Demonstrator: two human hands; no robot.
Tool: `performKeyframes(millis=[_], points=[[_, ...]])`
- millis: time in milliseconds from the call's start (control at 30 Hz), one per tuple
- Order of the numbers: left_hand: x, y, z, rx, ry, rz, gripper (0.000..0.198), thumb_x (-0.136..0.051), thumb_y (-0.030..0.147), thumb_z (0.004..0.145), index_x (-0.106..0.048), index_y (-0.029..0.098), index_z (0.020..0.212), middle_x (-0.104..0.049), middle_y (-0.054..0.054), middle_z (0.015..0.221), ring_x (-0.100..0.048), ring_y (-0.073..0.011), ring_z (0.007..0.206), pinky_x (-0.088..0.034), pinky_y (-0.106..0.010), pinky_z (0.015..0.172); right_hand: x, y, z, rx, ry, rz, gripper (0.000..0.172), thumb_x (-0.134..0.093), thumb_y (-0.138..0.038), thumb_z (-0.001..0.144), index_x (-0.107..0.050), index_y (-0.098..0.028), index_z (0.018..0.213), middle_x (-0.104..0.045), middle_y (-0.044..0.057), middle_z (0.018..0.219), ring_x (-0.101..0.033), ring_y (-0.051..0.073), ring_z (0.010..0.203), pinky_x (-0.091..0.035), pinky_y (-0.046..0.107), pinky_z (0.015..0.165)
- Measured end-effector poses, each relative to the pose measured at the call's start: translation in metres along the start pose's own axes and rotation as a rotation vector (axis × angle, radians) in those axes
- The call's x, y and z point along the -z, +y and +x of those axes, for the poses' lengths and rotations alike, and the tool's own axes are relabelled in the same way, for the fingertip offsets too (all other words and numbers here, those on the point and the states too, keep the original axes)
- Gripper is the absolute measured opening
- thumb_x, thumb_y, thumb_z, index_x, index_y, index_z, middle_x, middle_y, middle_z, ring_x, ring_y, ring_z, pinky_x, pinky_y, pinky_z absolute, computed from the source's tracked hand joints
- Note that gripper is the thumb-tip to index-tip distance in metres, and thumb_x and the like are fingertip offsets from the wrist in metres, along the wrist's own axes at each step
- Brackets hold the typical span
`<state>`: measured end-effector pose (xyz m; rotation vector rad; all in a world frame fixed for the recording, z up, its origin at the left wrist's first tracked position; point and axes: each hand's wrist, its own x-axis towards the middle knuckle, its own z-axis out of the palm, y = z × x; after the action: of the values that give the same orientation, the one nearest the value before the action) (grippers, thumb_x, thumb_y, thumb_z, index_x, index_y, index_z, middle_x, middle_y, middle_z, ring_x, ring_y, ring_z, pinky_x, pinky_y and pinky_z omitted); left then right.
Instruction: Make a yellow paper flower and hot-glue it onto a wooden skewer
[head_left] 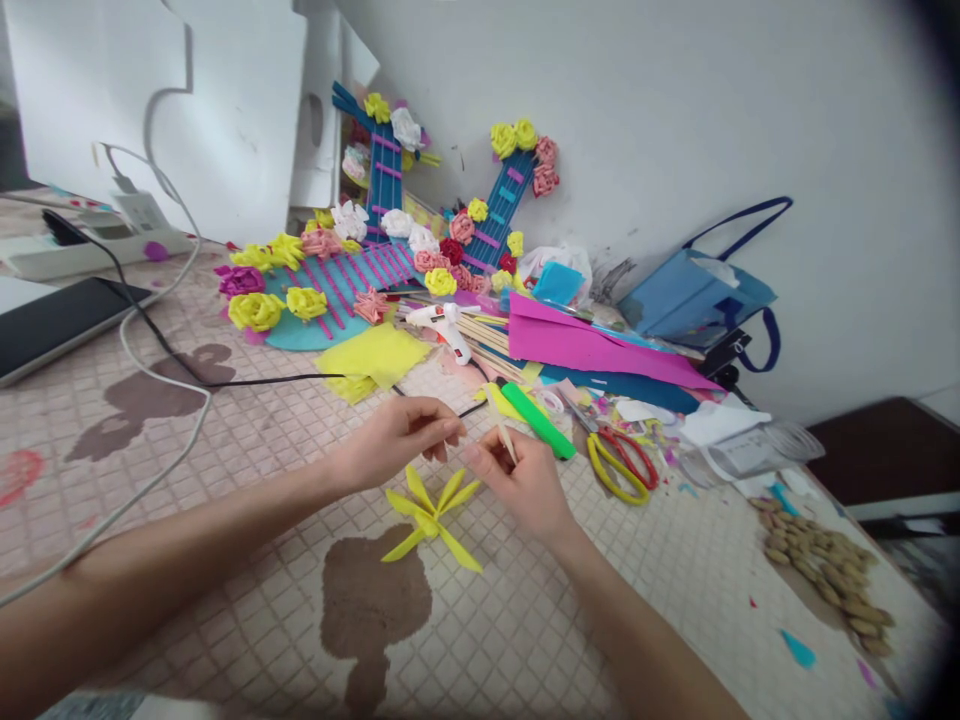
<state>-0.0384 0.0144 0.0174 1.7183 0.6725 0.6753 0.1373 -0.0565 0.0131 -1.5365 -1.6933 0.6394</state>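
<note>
My left hand (401, 438) and my right hand (523, 480) meet above the table, fingers pinched toward each other. The right hand pinches a thin pale yellow strip (504, 425) that stands up from its fingers. The left fingertips close beside it; what they hold is too small to make out. Just below both hands lies a yellow folded-petal star (431, 517) on the patterned tablecloth (247, 440).
Behind the hands lie a green knife handle (538, 421), yellow-red scissors (619, 462), a white glue gun (446, 325), yellow felt (379, 355) and magenta sheets (585, 345). Blue frames with paper roses (352, 265) stand at the back. Cables and a power strip (90, 250) lie left, nuts (821, 565) right.
</note>
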Motion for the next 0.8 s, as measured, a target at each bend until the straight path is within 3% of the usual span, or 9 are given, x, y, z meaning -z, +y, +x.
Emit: performKeyframes(millis=[100,233,400,600,800], points=[[-0.005,0.005,-0.004,-0.032,-0.053,0.035,0.027,-0.052,0.037,0.086,-0.059,0.013,0.076,-0.057,-0.001,0.064,-0.052,-0.0101,0.06,-0.041,-0.02,0.055,-0.001,-0.001,-0.001,0.022,-0.008,-0.018,0.027,-0.056,-0.037,0.082,-0.052,-0.017,0.065,-0.046,-0.005,0.054,-0.04,0.008,0.05,-0.03,0.022,0.048],[-0.009,0.01,-0.009,-0.14,-0.022,0.279,0.027,-0.048,0.032,0.089,-0.053,0.014,0.069,-0.049,0.002,0.063,-0.044,-0.009,0.058,-0.035,-0.02,0.053,-0.004,-0.004,-0.003,0.081,-0.036,-0.03,0.026,-0.053,-0.031,0.083,-0.047,-0.018,0.061,-0.044,-0.005,0.055,-0.04,0.008,0.051,-0.03,0.021,0.05],[-0.009,0.007,-0.008,-0.229,0.027,0.519,0.025,-0.038,0.023,0.091,-0.049,0.015,0.07,-0.05,0.001,0.068,-0.044,-0.0095,0.061,-0.034,-0.022,0.058,-0.006,-0.007,-0.005,0.117,-0.065,-0.063,0.022,-0.052,-0.026,0.082,-0.048,-0.018,0.062,-0.044,-0.005,0.055,-0.04,0.008,0.051,-0.031,0.022,0.05],[0.004,0.003,0.001,-0.103,0.243,0.652,0.036,-0.04,0.026,0.088,-0.038,0.016,0.054,-0.035,0.005,0.049,-0.032,-0.0074,0.047,-0.023,-0.022,0.047,-0.003,-0.009,-0.005,0.096,-0.061,-0.053,0.023,-0.052,-0.031,0.084,-0.053,-0.018,0.066,-0.049,-0.004,0.056,-0.041,0.008,0.051,-0.032,0.022,0.051],[0.024,-0.002,0.009,-0.037,0.315,0.561,0.025,-0.047,0.025,0.086,-0.051,0.015,0.063,-0.056,0.002,0.056,-0.05,-0.0076,0.049,-0.034,-0.019,0.05,-0.002,-0.006,-0.004,0.074,-0.052,-0.025,0.022,-0.053,-0.032,0.084,-0.053,-0.018,0.067,-0.05,-0.004,0.058,-0.044,0.008,0.053,-0.034,0.021,0.05]])
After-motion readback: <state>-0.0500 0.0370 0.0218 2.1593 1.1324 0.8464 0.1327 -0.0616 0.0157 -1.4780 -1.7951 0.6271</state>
